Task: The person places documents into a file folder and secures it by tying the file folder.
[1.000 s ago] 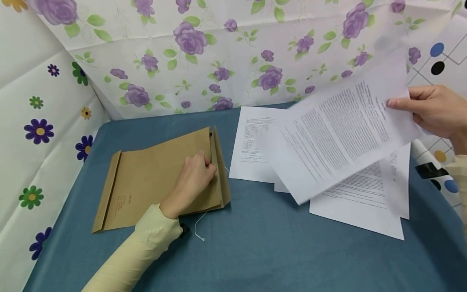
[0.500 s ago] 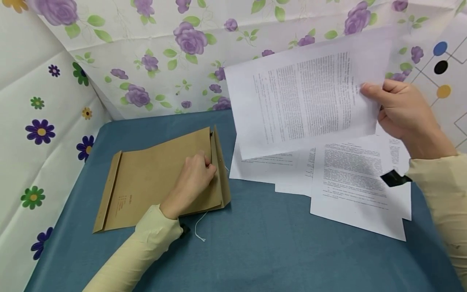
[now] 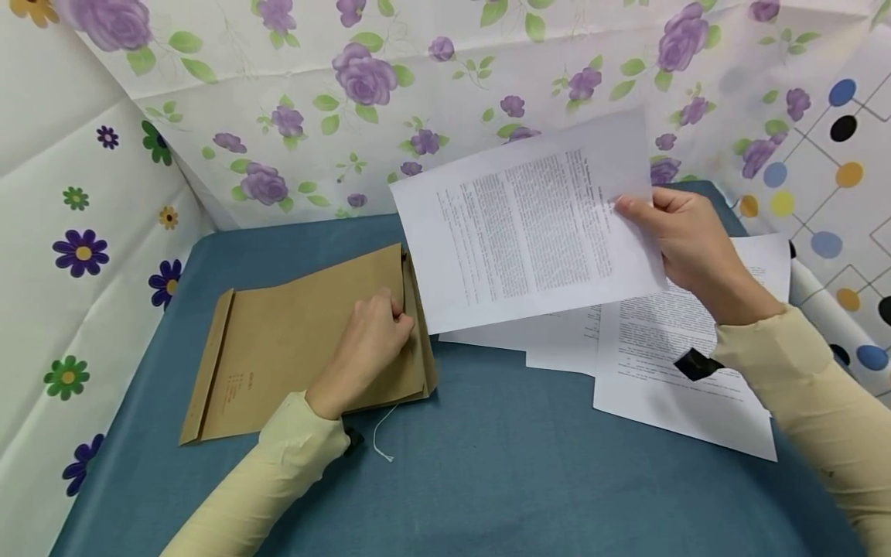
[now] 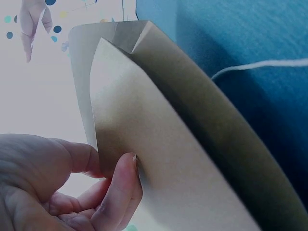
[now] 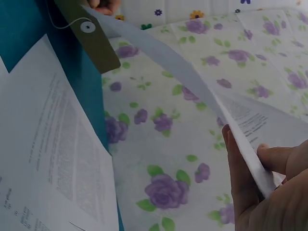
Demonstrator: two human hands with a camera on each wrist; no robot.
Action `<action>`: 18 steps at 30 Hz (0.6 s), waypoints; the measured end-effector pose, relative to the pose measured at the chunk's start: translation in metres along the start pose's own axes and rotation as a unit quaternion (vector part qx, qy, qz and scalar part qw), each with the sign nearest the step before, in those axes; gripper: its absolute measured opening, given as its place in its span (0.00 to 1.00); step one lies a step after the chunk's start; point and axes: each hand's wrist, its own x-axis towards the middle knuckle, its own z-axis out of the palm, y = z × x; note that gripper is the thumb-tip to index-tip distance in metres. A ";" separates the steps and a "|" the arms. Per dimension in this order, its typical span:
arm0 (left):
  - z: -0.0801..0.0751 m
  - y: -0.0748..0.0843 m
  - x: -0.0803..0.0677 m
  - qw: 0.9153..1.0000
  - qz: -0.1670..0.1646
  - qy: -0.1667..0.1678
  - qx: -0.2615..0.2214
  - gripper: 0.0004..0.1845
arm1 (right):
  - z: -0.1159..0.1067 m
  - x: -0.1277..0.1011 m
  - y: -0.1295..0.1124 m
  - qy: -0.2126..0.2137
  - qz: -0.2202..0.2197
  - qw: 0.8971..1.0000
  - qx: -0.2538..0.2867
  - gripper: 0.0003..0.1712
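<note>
A brown paper document envelope [image 3: 292, 333] lies on the left of the table, its mouth facing right. My left hand [image 3: 369, 348] pinches the upper panel at that mouth; in the left wrist view the thumb and fingers grip the panel's edge [image 4: 144, 106], and the mouth gapes open. My right hand [image 3: 689, 240] holds a printed paper sheet [image 3: 515, 232] by its right end, thumb on top and fingers beneath. The sheet is raised and tilted, and its left end overlaps the envelope's flap in the head view. A white string and a round button [image 5: 88, 27] show on the flap.
Several printed sheets [image 3: 668, 387] lie overlapping on the blue tablecloth [image 3: 501, 464] at the right, partly hidden beneath the raised sheet. The envelope's loose white string [image 3: 379, 437] trails onto the cloth. A flower-patterned sheet [image 3: 292, 46] hangs behind the table.
My right hand has carried the printed sheet leftward from over the pile, rising and then lowering, up to the envelope's mouth. The left hand and envelope have stayed in place.
</note>
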 end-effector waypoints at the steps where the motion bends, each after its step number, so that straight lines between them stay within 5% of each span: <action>1: 0.000 0.000 0.000 1.000 -0.001 0.000 0.000 0.09 | 0.002 -0.001 0.001 0.002 0.003 1.000 -0.014 0.25; 5: 0.001 -0.001 0.000 1.000 -0.005 -0.001 0.001 0.10 | 0.005 -0.005 0.000 0.017 0.010 0.999 -0.041 0.28; 10: 0.003 -0.002 0.001 1.000 -0.007 -0.004 -0.002 0.09 | 0.004 -0.008 -0.008 0.026 -0.003 1.000 0.011 0.23; 18: 0.005 -0.005 0.004 1.000 0.000 -0.008 -0.002 0.11 | 0.009 -0.015 -0.012 0.016 -0.002 1.000 0.012 0.27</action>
